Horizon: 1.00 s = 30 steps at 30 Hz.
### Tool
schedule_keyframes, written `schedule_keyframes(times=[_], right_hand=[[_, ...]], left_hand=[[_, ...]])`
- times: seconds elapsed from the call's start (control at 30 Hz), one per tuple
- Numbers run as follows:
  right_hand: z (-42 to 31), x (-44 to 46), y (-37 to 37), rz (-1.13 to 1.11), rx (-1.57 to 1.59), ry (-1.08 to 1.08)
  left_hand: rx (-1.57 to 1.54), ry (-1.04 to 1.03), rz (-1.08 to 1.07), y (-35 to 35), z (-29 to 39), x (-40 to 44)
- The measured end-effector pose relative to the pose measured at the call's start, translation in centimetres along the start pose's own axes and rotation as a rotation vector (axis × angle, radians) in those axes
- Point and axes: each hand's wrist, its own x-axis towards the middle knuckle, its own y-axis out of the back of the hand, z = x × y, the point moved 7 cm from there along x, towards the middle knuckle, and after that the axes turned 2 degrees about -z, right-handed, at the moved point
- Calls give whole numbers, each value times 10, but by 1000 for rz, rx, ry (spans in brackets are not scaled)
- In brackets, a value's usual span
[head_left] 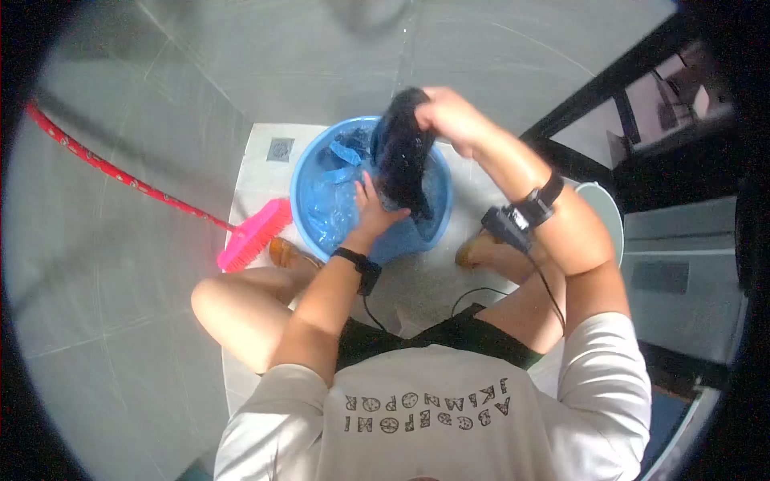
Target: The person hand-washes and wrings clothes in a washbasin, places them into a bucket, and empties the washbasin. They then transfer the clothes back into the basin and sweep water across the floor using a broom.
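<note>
A blue basin of water stands on the floor between my feet. My right hand is closed round the upper end of a wet black cloth, lifted above the basin's far right rim. The cloth hangs down into the basin, and its exact kind of garment cannot be made out. Low over the water, my left hand has its fingers spread, with the thumb side against the cloth's lower part. Some bright blue strips and more dark cloth lie in the water at the left.
To the left a pink broom with a red patterned handle leans on the grey wall. A floor drain is in the corner. Behind my right arm stands a pale bucket. Cables run from both wrist devices.
</note>
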Motion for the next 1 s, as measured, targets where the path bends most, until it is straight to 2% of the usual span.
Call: schedule_keyframes(times=[0.07,0.1,0.17,0.23,0.27,0.3,0.33,0.4,0.43,0.47,0.5,0.53,0.57,0.6,0.63,0.7,0.77,0.83,0.87,0.9,0.97,1.0], right_hand=[[-45,9,-3,-6,23,102],[-70,-46,-2,-7,58,83],[-113,-51,-1,16,141,225],[-148,-86,-10,-86,147,288],[-160,-91,-8,13,224,441],[-165,-89,-3,36,283,497],[-167,-93,-2,39,332,491],[-175,-108,8,55,383,491],[-176,-121,9,-68,601,493],[-175,-131,11,-193,817,486],[-167,-126,32,-92,862,565],[-163,-129,42,-131,923,553],[-160,-131,55,-171,981,543],[-134,-102,86,-55,999,562],[-109,-87,103,-226,1066,529],[-57,-74,118,-22,1171,396],[22,-44,127,225,1258,306],[87,-28,98,393,1280,172],[112,-26,77,417,1307,77],[130,-31,55,440,1330,-18],[123,-52,3,400,1485,-78],[133,-41,-15,271,1550,46]], left_hand=[[-82,-76,380,39,29,25],[-94,-26,339,10,54,-25],[-208,-189,222,22,70,20],[-277,-242,136,15,85,36],[-220,-241,319,29,91,42],[-152,-234,498,43,94,39],[-137,-243,484,51,112,36],[-1175,-590,610,85,151,17],[-1170,-594,595,92,153,25],[-930,-537,714,110,152,28],[-684,-480,823,125,152,28],[-681,-480,813,137,167,22],[-1077,-360,669,146,183,22],[-1457,-223,497,144,192,26],[-1451,-231,490,151,192,30],[-1622,-262,269,160,196,52],[-1608,-239,174,165,202,69],[-1546,-196,31,155,229,63],[-1534,-223,-72,151,234,68],[-1526,-231,-82,148,237,71],[-1176,-372,2,147,246,69],[-1001,-437,45,144,250,66]])
